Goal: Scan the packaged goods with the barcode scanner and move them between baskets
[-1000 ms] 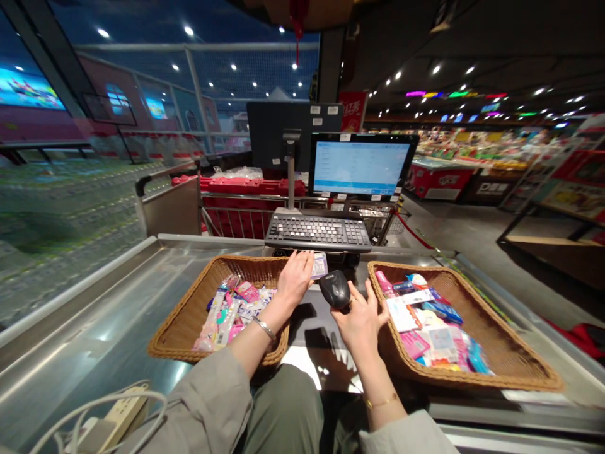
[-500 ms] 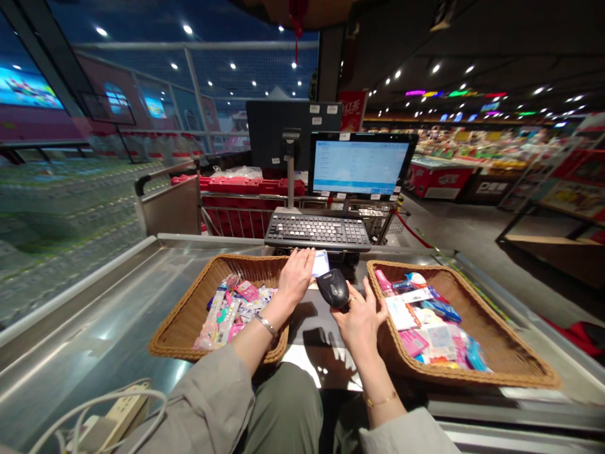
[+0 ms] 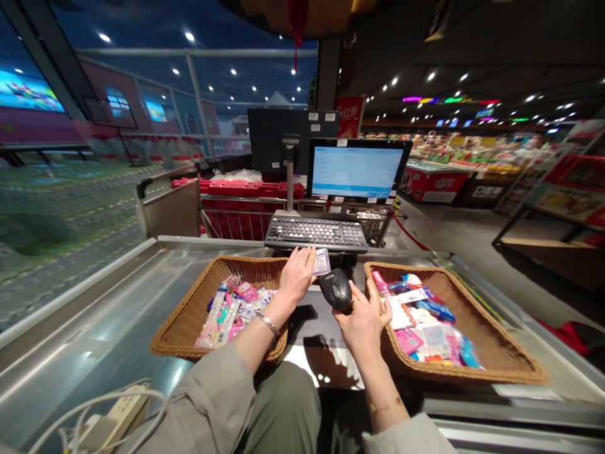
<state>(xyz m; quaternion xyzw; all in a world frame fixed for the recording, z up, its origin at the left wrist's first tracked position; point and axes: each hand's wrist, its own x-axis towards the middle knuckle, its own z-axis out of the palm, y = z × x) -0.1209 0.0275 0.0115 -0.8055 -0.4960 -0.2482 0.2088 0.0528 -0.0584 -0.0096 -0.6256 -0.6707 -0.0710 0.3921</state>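
Note:
My left hand (image 3: 297, 275) is closed on a small flat packet (image 3: 322, 261) with a pale, purple-edged face. My right hand (image 3: 362, 318) grips a black barcode scanner (image 3: 336, 289), its head turned toward the packet. Scanner and packet are close together, just in front of the keyboard (image 3: 316, 231). Left of my left hand stands a wicker basket (image 3: 177, 318) with several small colourful packages (image 3: 236, 309) in it. A second wicker basket (image 3: 510, 353) with mixed packaged goods (image 3: 428, 328) stands beside my right hand. The scanner's handle is mostly hidden by my fingers.
Behind the keyboard stands a lit monitor (image 3: 357, 169), with the dark back of another screen (image 3: 271, 142) to its left. A metal counter (image 3: 108, 315) carries the baskets. A power strip (image 3: 125, 407) with white cables lies at the lower left. Red crates and a cart stand beyond.
The packet's face has turned so that its printed pattern and purple edge show. Both hands keep nearly the same places, and the view has shifted slightly.

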